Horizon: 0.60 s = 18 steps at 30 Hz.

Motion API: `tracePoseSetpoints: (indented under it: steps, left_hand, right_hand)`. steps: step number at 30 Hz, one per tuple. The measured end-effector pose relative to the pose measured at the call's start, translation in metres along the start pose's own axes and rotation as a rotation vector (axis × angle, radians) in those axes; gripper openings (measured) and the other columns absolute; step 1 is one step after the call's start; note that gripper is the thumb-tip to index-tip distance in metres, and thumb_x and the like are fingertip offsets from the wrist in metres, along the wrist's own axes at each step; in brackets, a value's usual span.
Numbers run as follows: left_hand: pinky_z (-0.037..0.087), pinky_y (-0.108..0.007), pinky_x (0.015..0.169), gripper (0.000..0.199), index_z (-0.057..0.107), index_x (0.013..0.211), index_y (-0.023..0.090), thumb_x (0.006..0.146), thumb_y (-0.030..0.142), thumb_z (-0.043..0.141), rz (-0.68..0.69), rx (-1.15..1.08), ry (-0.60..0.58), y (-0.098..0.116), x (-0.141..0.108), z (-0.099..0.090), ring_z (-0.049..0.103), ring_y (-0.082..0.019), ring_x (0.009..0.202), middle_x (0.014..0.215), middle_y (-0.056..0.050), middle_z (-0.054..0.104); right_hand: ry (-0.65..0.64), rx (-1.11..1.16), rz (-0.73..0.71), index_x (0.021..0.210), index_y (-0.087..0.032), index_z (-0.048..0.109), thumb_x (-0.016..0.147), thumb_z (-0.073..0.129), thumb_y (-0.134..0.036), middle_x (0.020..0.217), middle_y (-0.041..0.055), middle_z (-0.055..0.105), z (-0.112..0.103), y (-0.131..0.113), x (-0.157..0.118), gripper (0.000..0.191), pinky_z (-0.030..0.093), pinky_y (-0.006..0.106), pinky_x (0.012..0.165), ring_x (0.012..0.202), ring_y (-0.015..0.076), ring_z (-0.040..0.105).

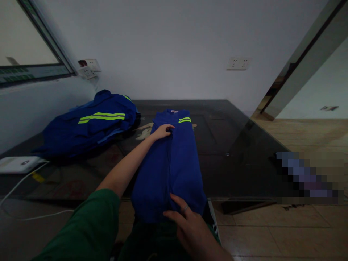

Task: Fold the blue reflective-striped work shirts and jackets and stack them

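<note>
A blue work jacket point(185, 163) with yellow-green and grey reflective stripes lies folded lengthwise on the dark table, its collar at the far end and its lower end hanging at the near edge. My left hand point(162, 132) reaches over the upper front, with thumb and fingers closed on the cloth by the front opening. Near the bottom of that opening is my right hand point(189, 223), its thumb and forefinger apart and touching the fabric. A ring shows on one of its fingers.
A heap of blue clothing point(92, 123) with the same stripes lies on the left of the table point(225, 174). A white device point(19, 165) with a cable point(20, 183) sits at the left edge. Wall sockets point(238, 63) are behind. A blurred patch point(304, 177) covers the right edge.
</note>
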<state>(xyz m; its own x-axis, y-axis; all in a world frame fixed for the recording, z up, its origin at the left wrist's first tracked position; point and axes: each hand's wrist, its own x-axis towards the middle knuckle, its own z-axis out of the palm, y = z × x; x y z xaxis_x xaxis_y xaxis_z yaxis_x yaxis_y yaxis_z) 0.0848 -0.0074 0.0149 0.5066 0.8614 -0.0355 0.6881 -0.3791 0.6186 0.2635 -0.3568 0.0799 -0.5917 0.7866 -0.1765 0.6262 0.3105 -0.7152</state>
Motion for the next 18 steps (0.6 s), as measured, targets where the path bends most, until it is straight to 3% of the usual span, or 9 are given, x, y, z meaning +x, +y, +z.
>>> tracePoseSetpoints:
  steps: [5, 8, 11, 14, 18]
  left_hand:
    - [0.050, -0.029, 0.086, 0.033, 0.070, 0.101, 0.014, 0.072, 0.005, 0.057, -0.138, -0.043, 0.180, -0.002, 0.000, 0.011, 0.064, -0.018, 0.090, 0.098, -0.007, 0.071]
    - [0.051, -0.029, 0.085, 0.030, 0.072, 0.096, 0.014, 0.072, 0.005, 0.057, -0.227, -0.077, 0.211, -0.004, 0.004, 0.011, 0.065, -0.018, 0.087, 0.093, -0.006, 0.072]
    - [0.051, -0.029, 0.084, 0.029, 0.073, 0.093, 0.014, 0.071, 0.005, 0.057, -0.278, -0.105, 0.201, -0.008, 0.009, 0.008, 0.066, -0.018, 0.085, 0.089, -0.007, 0.073]
    - [0.052, -0.028, 0.080, 0.030, 0.073, 0.094, 0.013, 0.070, 0.006, 0.056, -0.298, -0.138, 0.176, -0.011, 0.012, 0.006, 0.067, -0.018, 0.082, 0.087, -0.006, 0.073]
    - [0.052, -0.024, 0.075, 0.034, 0.073, 0.096, 0.014, 0.070, 0.005, 0.054, -0.316, -0.176, 0.137, -0.011, 0.013, 0.004, 0.067, -0.015, 0.080, 0.088, -0.005, 0.074]
  right_hand:
    - [0.101, -0.186, -0.111, 0.129, -0.029, 0.056, 0.076, 0.051, -0.001, 0.149, 0.0140, 0.039, 0.006, 0.002, -0.003, 0.060, 0.059, 0.038, 0.073, 0.098, 0.0266, 0.069]
    - [0.075, -0.187, -0.221, 0.128, -0.027, 0.056, 0.084, 0.062, -0.026, 0.145, 0.0117, 0.046, 0.009, 0.004, -0.001, 0.045, 0.059, 0.034, 0.075, 0.105, 0.0263, 0.066]
    - [0.065, -0.197, -0.295, 0.126, -0.026, 0.057, 0.085, 0.061, -0.050, 0.140, 0.0098, 0.052, 0.010, 0.005, 0.000, 0.048, 0.058, 0.030, 0.075, 0.105, 0.0241, 0.066]
    - [0.171, -0.238, -0.362, 0.121, -0.028, 0.061, 0.091, 0.053, -0.044, 0.132, 0.0065, 0.060, 0.002, 0.006, 0.001, 0.034, 0.056, 0.031, 0.082, 0.105, 0.0216, 0.065]
    - [0.299, -0.276, -0.271, 0.120, -0.026, 0.062, 0.090, 0.058, -0.034, 0.139, 0.0084, 0.053, -0.013, 0.016, 0.010, 0.032, 0.044, 0.050, 0.103, 0.122, 0.0267, 0.053]
